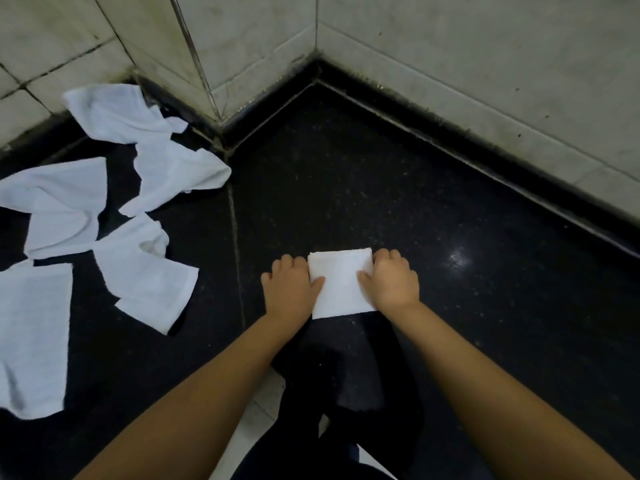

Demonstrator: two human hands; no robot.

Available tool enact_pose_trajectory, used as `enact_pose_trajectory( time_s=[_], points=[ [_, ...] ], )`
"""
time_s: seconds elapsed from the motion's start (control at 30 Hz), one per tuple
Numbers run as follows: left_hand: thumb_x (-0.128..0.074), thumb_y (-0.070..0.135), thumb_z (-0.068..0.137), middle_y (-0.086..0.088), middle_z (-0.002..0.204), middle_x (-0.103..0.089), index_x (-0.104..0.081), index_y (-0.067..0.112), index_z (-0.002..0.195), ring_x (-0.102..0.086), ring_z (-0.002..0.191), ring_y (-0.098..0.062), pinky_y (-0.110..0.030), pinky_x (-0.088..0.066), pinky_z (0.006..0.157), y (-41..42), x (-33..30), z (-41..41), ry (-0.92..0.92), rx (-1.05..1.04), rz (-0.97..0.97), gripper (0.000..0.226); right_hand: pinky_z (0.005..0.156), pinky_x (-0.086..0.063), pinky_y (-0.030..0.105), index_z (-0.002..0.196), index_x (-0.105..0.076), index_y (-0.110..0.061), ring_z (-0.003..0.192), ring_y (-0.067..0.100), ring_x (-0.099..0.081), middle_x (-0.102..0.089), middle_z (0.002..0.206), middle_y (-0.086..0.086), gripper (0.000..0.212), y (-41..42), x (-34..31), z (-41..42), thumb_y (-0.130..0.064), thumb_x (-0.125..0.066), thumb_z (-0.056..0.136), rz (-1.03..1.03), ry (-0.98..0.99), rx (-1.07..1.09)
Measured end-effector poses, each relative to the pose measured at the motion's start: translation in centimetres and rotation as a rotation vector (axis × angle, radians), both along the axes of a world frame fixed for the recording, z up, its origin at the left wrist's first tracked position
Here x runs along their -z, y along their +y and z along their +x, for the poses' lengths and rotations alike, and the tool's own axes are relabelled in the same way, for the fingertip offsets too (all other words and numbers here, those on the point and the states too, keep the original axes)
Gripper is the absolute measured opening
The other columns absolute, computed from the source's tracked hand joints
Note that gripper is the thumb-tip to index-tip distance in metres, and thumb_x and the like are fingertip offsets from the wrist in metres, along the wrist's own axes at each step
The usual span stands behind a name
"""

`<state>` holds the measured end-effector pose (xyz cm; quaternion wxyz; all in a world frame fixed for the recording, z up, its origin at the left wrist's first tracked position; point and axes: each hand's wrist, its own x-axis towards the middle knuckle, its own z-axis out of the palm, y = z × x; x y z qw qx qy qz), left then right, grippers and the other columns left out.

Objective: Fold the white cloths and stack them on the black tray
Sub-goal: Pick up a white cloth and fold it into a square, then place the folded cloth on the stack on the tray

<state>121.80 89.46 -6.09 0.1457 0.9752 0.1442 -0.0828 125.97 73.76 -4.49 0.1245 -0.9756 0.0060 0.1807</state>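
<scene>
Squarely between left hand (290,289) and right hand (393,283): folded cloth (341,284).

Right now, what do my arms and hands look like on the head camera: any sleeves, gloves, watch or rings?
Both forearms are bare all the way to the bottom edge of the frame, with no sleeve showing. The left hand and right hand are bare too: no gloves, no wristband or watch at either wrist. No ring shows, though the fingers are too small to be sure.

Hidden and cut off

I can't see the fingertips of either grip behind the folded cloth (341,284); the loose cloth (31,337) is cut off at the left edge.
</scene>
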Motion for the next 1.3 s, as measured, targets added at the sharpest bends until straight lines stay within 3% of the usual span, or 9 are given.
enact_pose_trajectory(
  time_s=[0.17,0.3,0.37,0.43,0.53,0.67,0.9,1.0,1.3],
  points=[
    [-0.048,0.027,0.094,-0.009,0.12,-0.054,-0.052,0.011,0.122,-0.051,0.114,-0.026,-0.04,-0.038,0.098,-1.7,-1.7,1.1,0.042,-0.057,-0.158,0.033,0.093,-0.042,0.041,0.123,-0.049,-0.008,0.114,0.031,-0.05,-0.052,0.125,0.014,0.033,0.7,-1.4,0.0,-0.024,-0.046,0.094,0.112,0.079,0.074],
    [-0.058,0.02,0.088,-0.007,0.098,-0.06,-0.056,0.009,0.099,-0.057,0.089,-0.019,-0.031,-0.045,0.075,-1.9,-4.3,0.0,-0.067,-0.171,-0.581,0.015,0.078,-0.044,0.031,0.124,-0.047,-0.009,0.097,0.022,-0.056,-0.059,0.119,0.011,0.038,-2.3,-4.1,-1.2,-0.02,-0.059,0.09,0.589,0.115,0.302],
    [-0.061,0.015,0.087,-0.005,0.103,-0.06,-0.055,0.009,0.105,-0.058,0.091,-0.018,-0.029,-0.047,0.072,-2.9,-5.8,-1.1,-0.101,-0.253,-0.783,0.019,0.078,-0.047,0.032,0.129,-0.047,-0.006,0.095,0.022,-0.058,-0.06,0.121,0.014,0.046,-4.3,-5.3,-2.5,-0.015,-0.063,0.087,0.821,0.138,0.474],
    [-0.06,0.009,0.087,-0.004,0.108,-0.057,-0.053,0.009,0.118,-0.057,0.093,-0.017,-0.025,-0.049,0.068,-4.8,-7.1,-2.4,-0.095,-0.322,-0.946,0.032,0.074,-0.051,0.035,0.118,-0.057,0.001,0.084,0.024,-0.062,-0.066,0.108,0.018,0.032,-6.3,-6.4,-4.3,-0.008,-0.062,0.087,1.033,0.182,0.613],
    [-0.059,0.004,0.088,-0.008,0.111,-0.06,-0.05,0.006,0.128,-0.06,0.09,-0.019,-0.032,-0.052,0.073,-8.0,-8.3,-4.6,0.047,-0.377,-1.19,0.041,0.064,-0.052,0.032,0.107,-0.063,0.003,0.073,0.02,-0.063,-0.066,0.087,0.011,0.019,-9.3,-7.6,-7.7,-0.002,-0.059,0.089,1.164,0.131,0.688],
    [-0.056,0.001,0.09,-0.011,0.097,-0.065,-0.057,0.002,0.11,-0.063,0.083,-0.022,-0.04,-0.05,0.081,-12.2,-9.7,-7.7,0.302,-0.382,-1.486,0.02,0.075,-0.054,0.04,0.089,-0.061,-0.007,0.082,0.025,-0.064,-0.066,0.096,0.014,0.009,-13.9,-9.2,-13.3,0.0,-0.057,0.088,1.212,0.018,0.748],
    [-0.056,0.007,0.091,-0.009,0.099,-0.068,-0.063,0.012,0.1,-0.064,0.089,-0.022,-0.039,-0.053,0.08,-21.4,-10.5,-15.1,0.487,0.018,-1.492,0.013,0.065,-0.055,0.031,0.1,-0.063,0.004,0.078,0.022,-0.065,-0.067,0.093,0.013,0.015,-22.3,-10.5,-28.0,0.003,-0.056,0.088,1.375,-0.161,1.059],
    [-0.054,0.008,0.092,-0.009,0.1,-0.068,-0.064,0.011,0.099,-0.065,0.089,-0.021,-0.036,-0.053,0.076,-25.2,-10.3,-20.2,0.56,0.175,-1.448,0.013,0.067,-0.051,0.033,0.088,-0.063,-0.002,0.074,0.021,-0.061,-0.065,0.086,0.011,0.004,-24.8,-10.2,-35.5,-0.001,-0.06,0.086,1.347,-0.198,1.22],
    [-0.053,0.007,0.092,-0.007,0.093,-0.068,-0.063,0.012,0.095,-0.064,0.082,-0.02,-0.036,-0.053,0.075,-41.4,-11.9,-35.3,0.799,0.507,-1.372,0.012,0.07,-0.05,0.031,0.092,-0.064,-0.018,0.082,0.02,-0.062,-0.067,0.095,0.006,0.014,-35.6,-11.2,-55.6,-0.009,-0.053,0.092,1.291,-0.613,1.425]
  ],
)
